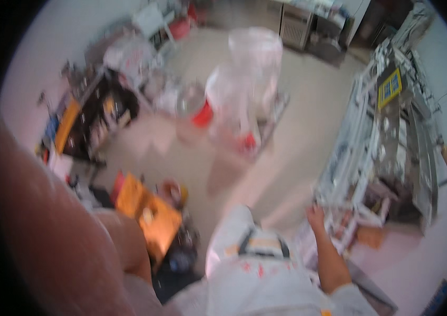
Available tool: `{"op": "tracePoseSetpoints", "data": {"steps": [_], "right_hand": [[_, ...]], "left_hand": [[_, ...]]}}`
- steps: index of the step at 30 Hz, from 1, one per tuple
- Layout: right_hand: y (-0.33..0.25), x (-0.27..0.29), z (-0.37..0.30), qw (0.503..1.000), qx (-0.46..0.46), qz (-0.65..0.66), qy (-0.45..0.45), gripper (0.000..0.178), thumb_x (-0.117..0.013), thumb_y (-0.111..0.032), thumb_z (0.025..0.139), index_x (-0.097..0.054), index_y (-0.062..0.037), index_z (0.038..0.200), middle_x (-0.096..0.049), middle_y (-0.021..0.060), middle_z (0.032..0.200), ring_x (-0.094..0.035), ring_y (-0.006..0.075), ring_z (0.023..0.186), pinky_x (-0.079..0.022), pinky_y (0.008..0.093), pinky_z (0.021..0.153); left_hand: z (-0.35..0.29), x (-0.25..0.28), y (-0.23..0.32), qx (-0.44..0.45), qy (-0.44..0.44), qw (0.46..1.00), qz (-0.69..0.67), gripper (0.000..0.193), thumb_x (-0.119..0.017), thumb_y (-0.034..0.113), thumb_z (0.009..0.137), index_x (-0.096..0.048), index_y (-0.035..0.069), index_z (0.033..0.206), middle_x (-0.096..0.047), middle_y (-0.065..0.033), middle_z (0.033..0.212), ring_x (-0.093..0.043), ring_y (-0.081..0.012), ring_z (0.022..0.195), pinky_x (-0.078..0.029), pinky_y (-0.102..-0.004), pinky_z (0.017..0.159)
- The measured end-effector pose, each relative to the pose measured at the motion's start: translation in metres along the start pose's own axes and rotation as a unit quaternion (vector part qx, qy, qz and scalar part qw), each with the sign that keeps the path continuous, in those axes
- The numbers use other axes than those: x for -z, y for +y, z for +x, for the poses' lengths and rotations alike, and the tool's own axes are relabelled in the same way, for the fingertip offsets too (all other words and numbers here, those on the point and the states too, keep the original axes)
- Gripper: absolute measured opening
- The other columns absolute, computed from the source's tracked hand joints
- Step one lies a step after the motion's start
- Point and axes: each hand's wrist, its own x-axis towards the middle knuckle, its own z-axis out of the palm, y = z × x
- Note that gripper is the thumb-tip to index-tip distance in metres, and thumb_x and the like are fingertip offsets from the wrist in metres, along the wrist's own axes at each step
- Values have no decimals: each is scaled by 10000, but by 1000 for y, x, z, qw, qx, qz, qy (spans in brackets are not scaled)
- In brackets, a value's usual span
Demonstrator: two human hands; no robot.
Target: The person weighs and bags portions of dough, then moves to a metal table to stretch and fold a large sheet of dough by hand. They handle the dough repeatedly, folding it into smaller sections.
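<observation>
My left arm (60, 237) is raised very close to the camera and fills the left side of the picture, bent at the elbow. Its hand lies outside the picture. My right arm reaches forward from the lower right, and my right hand (315, 216) is beside the near end of a long white metal frame (339, 174). Motion blur smears its fingers, so I cannot tell whether it touches the frame or holds anything. Below me shows my white shirt (265, 287) with red marks and a dark-and-orange patch.
Ahead on the floor stand large white wrapped bundles (250, 68) with a red container (202, 115) beside them. An orange board or box (152, 213) lies at lower left among clutter. A loaded dark shelf or table (97, 121) lines the left wall. A yellow-and-blue sign (390, 89) hangs right.
</observation>
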Motion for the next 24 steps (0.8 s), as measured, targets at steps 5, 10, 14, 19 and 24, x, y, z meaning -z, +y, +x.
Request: {"op": "tracePoseSetpoints", "data": {"steps": [5, 10, 14, 19, 24], "right_hand": [[78, 37, 118, 982, -184, 11, -29, 356, -631, -327, 966, -767, -2, 1016, -761, 244, 1069, -684, 505, 1045, -540, 537, 904], [133, 61, 256, 939, -330, 86, -39, 400, -750, -295, 874, -734, -10, 1154, -744, 206, 1149, -692, 347, 1089, -553, 444, 933], [270, 149, 350, 928, -298, 76, 210, 240, -811, -98, 773, -753, -13, 990, -730, 120, 871, -686, 259, 800, -552, 400, 746], [214, 174, 550, 921, -334, 188, 70, 146, -743, -19, 769, -785, 3, 908, -750, 103, 830, -697, 188, 758, -565, 333, 720], [271, 207, 775, 939, -310, 125, 80, 142, -714, 24, 803, -794, -3, 918, -765, 103, 829, -715, 183, 760, -588, 324, 729]], "left_hand": [[104, -68, -161, -26, 65, 996, -46, 741, -812, 437, 906, -575, -36, 1424, -659, -178, 1267, -634, -277, 1151, -501, -410, 1013], [154, -159, -325, -81, 51, 994, -61, 708, -798, 411, 921, -575, -38, 1422, -659, -185, 1269, -631, -285, 1157, -495, -421, 1016], [153, -257, -472, -95, 146, 976, -134, 682, -786, 390, 934, -575, -39, 1420, -659, -191, 1271, -628, -292, 1162, -490, -429, 1019], [228, -390, -612, -87, 98, 987, -94, 649, -772, 364, 950, -575, -40, 1418, -659, -198, 1274, -624, -300, 1168, -485, -439, 1023], [259, -462, -771, -27, 113, 993, -35, 617, -757, 338, 965, -575, -41, 1416, -659, -205, 1277, -621, -309, 1174, -479, -450, 1026]]}}
